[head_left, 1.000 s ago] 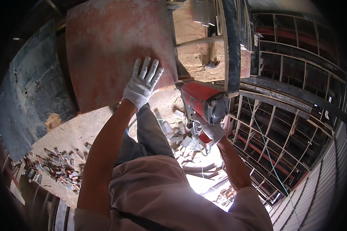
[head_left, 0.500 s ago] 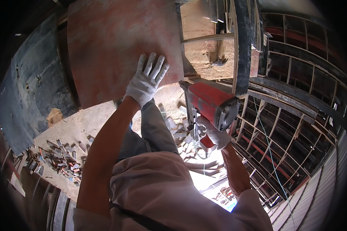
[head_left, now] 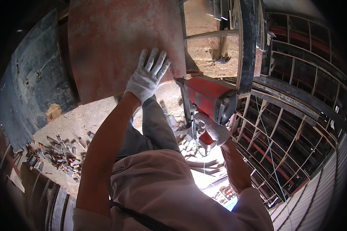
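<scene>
My left hand (head_left: 144,80), in a light grey work glove, lies flat with fingers spread on the near edge of a reddish, worn wooden panel (head_left: 123,42). My gloved right hand (head_left: 215,130) is wrapped round the handle of a red and black nail gun (head_left: 210,96). The tool's nose end reaches the panel's near right corner; whether it touches cannot be made out. The fingers of the right hand are partly hidden by the tool's body.
A dark, scuffed sheet (head_left: 38,81) stands at the left. Wood offcuts (head_left: 67,158) lie heaped on the dusty floor. Dark framed panels (head_left: 289,123) are stacked at the right, with a thin hose (head_left: 272,148) before them. A hammer (head_left: 222,57) rests beyond the nail gun.
The nail gun and my right hand have moved slightly up toward the panel's corner. My left hand stays flat on the panel, and the view has shifted a little.
</scene>
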Demonstrator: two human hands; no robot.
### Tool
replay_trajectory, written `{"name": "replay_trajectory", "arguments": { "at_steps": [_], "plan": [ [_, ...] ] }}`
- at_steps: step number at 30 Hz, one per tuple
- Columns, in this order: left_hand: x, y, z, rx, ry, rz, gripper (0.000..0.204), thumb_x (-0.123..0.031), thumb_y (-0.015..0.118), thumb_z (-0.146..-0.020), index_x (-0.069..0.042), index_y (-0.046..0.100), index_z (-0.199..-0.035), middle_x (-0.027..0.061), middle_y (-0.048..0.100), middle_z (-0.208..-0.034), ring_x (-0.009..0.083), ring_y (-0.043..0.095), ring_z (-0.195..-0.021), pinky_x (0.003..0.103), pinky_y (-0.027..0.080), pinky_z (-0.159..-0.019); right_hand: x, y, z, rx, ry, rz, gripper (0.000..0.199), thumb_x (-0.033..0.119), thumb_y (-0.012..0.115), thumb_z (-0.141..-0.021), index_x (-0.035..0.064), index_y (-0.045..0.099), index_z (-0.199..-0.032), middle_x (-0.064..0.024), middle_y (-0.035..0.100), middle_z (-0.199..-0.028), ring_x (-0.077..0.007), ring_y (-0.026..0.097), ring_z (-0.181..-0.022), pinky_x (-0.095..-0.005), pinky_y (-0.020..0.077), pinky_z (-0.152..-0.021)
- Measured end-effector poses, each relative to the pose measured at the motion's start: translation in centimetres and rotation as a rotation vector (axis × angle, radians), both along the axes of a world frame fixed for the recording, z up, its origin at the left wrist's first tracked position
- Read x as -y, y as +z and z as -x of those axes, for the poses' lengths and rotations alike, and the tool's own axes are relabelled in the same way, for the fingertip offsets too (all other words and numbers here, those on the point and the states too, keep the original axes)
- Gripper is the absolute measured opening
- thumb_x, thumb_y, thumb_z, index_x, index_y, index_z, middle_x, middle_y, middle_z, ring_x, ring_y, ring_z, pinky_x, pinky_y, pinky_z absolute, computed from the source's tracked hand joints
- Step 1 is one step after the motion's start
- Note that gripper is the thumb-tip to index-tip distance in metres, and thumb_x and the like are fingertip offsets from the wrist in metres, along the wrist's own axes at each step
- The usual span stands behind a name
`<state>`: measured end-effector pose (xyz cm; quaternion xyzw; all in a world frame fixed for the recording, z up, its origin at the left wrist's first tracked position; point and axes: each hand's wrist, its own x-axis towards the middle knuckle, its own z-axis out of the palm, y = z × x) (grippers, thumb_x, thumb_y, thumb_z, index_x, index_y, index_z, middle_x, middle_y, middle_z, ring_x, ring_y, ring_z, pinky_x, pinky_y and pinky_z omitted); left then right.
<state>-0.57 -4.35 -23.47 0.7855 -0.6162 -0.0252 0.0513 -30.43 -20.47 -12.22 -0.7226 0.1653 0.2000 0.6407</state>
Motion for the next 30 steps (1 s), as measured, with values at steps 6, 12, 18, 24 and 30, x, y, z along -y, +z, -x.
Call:
{"name": "replay_trajectory", "arguments": {
  "at_steps": [6, 12, 18, 24, 30],
  "plan": [
    [-0.9, 0.7, -0.5, -0.118, -0.012, 0.078, 0.087, -0.041, 0.074, -0.079, -0.007, 0.039, -0.151, 0.0147, 0.031, -0.160, 0.0366, 0.026, -0.148, 0.057, 0.018, -0.123, -1.3, 3.2, -0.6, -0.104, -0.242, -0.039, 0.059, 0.025, 0.081, -0.077, 0.0040, 0.059, -0.127, -0.0098, 0.061, -0.120, -0.0202, 0.061, -0.107, -0.0344, 0.0496, -0.091],
    [-12.6, 2.2, -6.2, -0.201, 0.041, 0.027, 0.086, -0.040, 0.074, -0.078, -0.010, 0.041, -0.151, 0.0101, 0.035, -0.160, 0.0311, 0.031, -0.148, 0.045, 0.021, -0.124, -3.1, 3.3, -3.1, 0.063, -0.207, -0.129, 0.090, 0.025, 0.092, -0.051, -0.0006, 0.056, -0.130, -0.0071, 0.063, -0.103, -0.0175, 0.062, -0.091, -0.0319, 0.0493, -0.083],
    [-23.2, 1.1, -9.5, -0.123, 0.112, -0.003, 0.072, -0.030, 0.075, -0.081, -0.011, 0.049, -0.145, 0.0100, 0.042, -0.156, 0.0338, 0.037, -0.145, 0.051, 0.032, -0.119, -3.1, -0.5, -4.1, 0.267, 0.057, 0.064, 0.109, 0.034, 0.093, -0.040, -0.0017, 0.052, -0.134, -0.0088, 0.060, -0.114, -0.0196, 0.059, -0.101, -0.0335, 0.0453, -0.094],
    [-23.6, 0.3, -9.6, -0.212, 0.111, 0.067, 0.069, -0.026, 0.075, -0.083, -0.009, 0.049, -0.145, 0.0107, 0.042, -0.155, 0.0336, 0.035, -0.146, 0.050, 0.032, -0.119, -5.3, 1.3, -6.3, -0.168, -0.230, -0.046, 0.042, 0.017, 0.070, -0.085, 0.0016, 0.061, -0.123, -0.0045, 0.061, -0.095, -0.0137, 0.061, -0.081, -0.0264, 0.0504, -0.073],
    [-23.3, 1.5, -9.8, -0.225, 0.090, 0.080, 0.069, -0.025, 0.076, -0.081, -0.007, 0.051, -0.143, 0.0115, 0.044, -0.153, 0.0330, 0.038, -0.145, 0.050, 0.032, -0.119, -6.8, 1.0, -5.0, -0.189, -0.511, -0.136, 0.025, 0.012, 0.063, -0.092, 0.0013, 0.065, -0.115, 0.0011, 0.054, -0.066, -0.0108, 0.054, -0.055, -0.0266, 0.0481, -0.055]
  ]
}}
